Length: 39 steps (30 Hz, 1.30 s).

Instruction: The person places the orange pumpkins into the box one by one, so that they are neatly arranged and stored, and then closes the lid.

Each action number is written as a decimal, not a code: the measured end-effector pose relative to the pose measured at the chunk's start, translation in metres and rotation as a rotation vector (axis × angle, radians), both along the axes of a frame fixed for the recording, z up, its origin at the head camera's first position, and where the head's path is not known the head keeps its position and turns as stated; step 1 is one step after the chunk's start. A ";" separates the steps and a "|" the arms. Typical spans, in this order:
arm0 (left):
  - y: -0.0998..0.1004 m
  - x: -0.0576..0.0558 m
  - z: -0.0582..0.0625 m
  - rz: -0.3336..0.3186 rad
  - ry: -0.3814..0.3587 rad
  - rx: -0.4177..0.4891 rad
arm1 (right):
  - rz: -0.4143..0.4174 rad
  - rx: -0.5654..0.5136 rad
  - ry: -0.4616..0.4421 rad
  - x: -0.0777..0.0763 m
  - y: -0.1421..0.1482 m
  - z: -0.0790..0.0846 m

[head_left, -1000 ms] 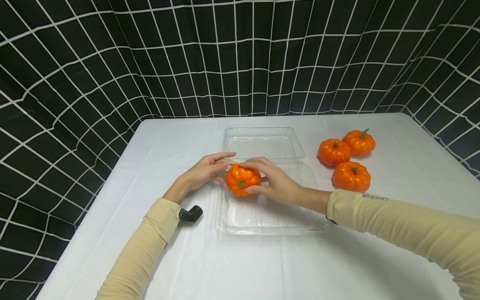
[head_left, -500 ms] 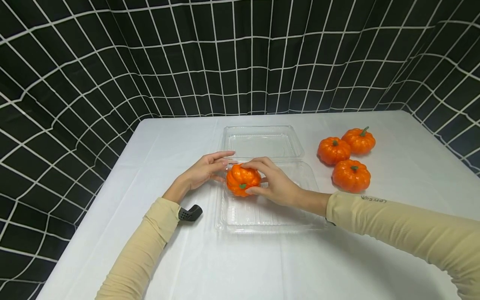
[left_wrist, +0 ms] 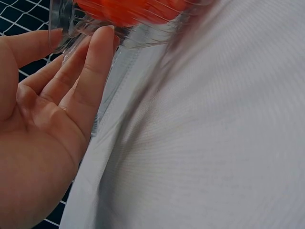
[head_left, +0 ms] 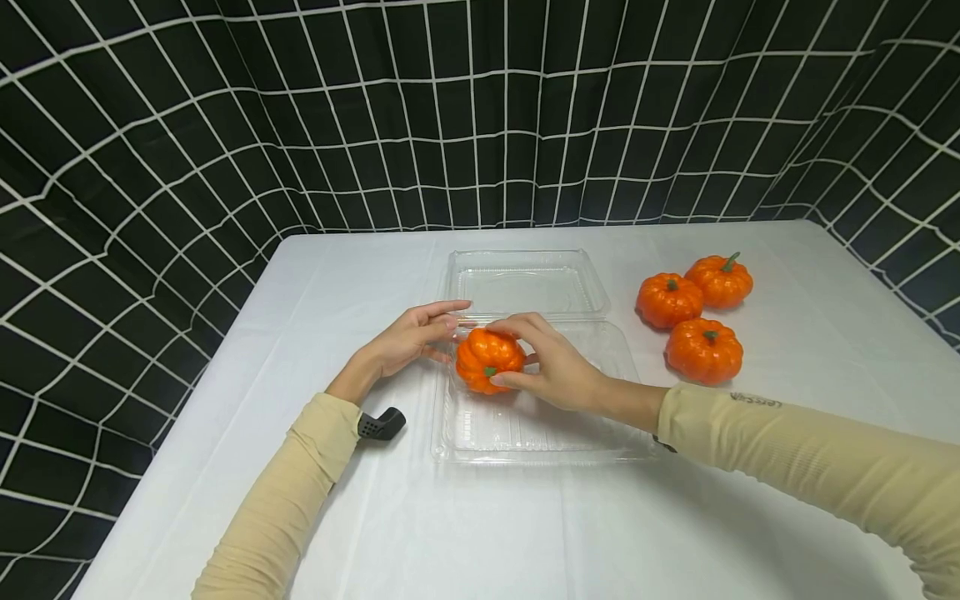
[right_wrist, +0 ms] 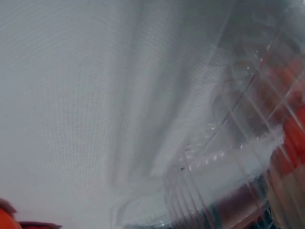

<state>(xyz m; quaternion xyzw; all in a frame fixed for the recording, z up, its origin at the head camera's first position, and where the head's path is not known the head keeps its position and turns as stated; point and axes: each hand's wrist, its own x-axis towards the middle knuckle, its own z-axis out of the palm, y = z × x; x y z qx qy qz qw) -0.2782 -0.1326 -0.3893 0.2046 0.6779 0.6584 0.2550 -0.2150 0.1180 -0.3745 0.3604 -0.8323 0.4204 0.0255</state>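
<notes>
Three sides of black, white-gridded curtain [head_left: 525, 108] surround a white-covered table [head_left: 555, 533], where a clear plastic container [head_left: 555, 433] lies open, one half behind the other. Pale yellow sleeves [head_left: 277, 500] cover a person's arms. The left hand [head_left: 408, 340], fingers extended, touches the container's left edge; the right hand [head_left: 555, 364] grips an orange pumpkin [head_left: 487, 350] between thumb and fingers at the far left of the nearer half. Well to the right, three more pumpkins [head_left: 705, 350] cluster together. A black device [head_left: 384, 425] juts from the left cuff; the gripped pumpkin's green stem [head_left: 490, 372] tips toward the near side.
</notes>
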 end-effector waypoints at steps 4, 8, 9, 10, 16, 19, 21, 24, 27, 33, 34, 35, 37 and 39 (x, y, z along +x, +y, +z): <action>0.000 0.000 0.000 -0.002 0.001 0.001 | -0.007 -0.003 -0.007 0.000 0.001 0.001; 0.001 0.000 0.000 0.002 -0.002 0.000 | -0.009 -0.016 -0.022 0.001 0.002 0.002; 0.000 -0.001 0.000 0.003 -0.002 -0.001 | -0.011 -0.023 -0.024 0.002 0.002 0.001; 0.000 -0.001 0.000 0.005 -0.004 -0.001 | -0.013 -0.028 -0.024 0.002 0.002 0.001; 0.000 -0.001 0.000 0.015 -0.001 -0.012 | -0.040 -0.037 -0.011 0.004 -0.002 0.000; 0.000 -0.001 0.000 0.018 0.000 -0.016 | -0.052 -0.033 -0.009 0.004 -0.002 -0.001; 0.000 -0.001 0.000 0.017 -0.002 -0.014 | -0.058 -0.028 -0.011 0.004 -0.002 -0.001; 0.001 -0.001 0.000 0.018 -0.004 -0.016 | -0.059 -0.022 -0.016 0.004 -0.001 0.000; 0.001 -0.002 0.000 0.018 -0.004 -0.017 | -0.060 -0.023 -0.029 0.004 0.001 0.001; 0.001 -0.002 0.001 0.016 -0.008 -0.013 | -0.146 -0.052 -0.019 0.003 0.009 0.009; 0.001 -0.002 0.001 0.017 -0.009 -0.012 | -0.173 -0.058 -0.014 0.003 0.010 0.011; 0.000 -0.002 0.000 0.017 -0.009 -0.011 | -0.191 -0.072 -0.016 0.003 0.011 0.013; 0.000 -0.002 0.000 0.016 -0.010 -0.009 | -0.217 -0.105 -0.038 0.002 0.014 0.017; 0.000 -0.003 -0.002 0.011 -0.008 -0.005 | -0.232 -0.137 -0.082 0.001 0.017 0.021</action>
